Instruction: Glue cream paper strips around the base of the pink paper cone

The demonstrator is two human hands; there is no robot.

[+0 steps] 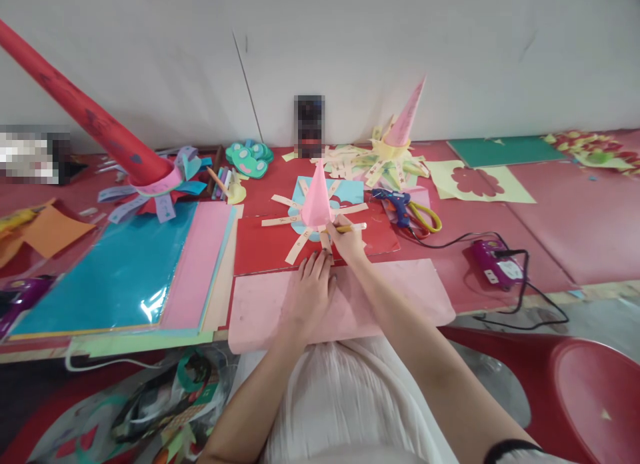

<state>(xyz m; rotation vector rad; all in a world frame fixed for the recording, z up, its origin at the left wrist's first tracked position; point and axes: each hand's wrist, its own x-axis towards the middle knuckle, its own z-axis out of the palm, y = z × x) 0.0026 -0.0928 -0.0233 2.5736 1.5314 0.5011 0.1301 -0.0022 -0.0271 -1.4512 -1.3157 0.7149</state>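
Note:
My right hand [349, 244] grips a yellow pencil or pen [356, 227], its tip near the base of an upright pink paper cone [317, 201]. My left hand [315, 284] lies flat, fingers stretched out, its fingertips at the lower end of a cream paper strip in front of the cone. Several more cream strips [279, 221] with marks on them fan out around the cone's base. Beneath them is a light blue paper shape [287, 229], on a red sheet [254, 247]. A pink mat [265, 311] lies under my left wrist.
A blue glue gun [395, 201] and yellow-handled scissors [427, 217] lie to the right, near a purple power strip [497, 264] with a black cord. Left are a tall red cone [95, 117] and a blue sheet [115, 271]. Another pink cone [406, 117] stands behind.

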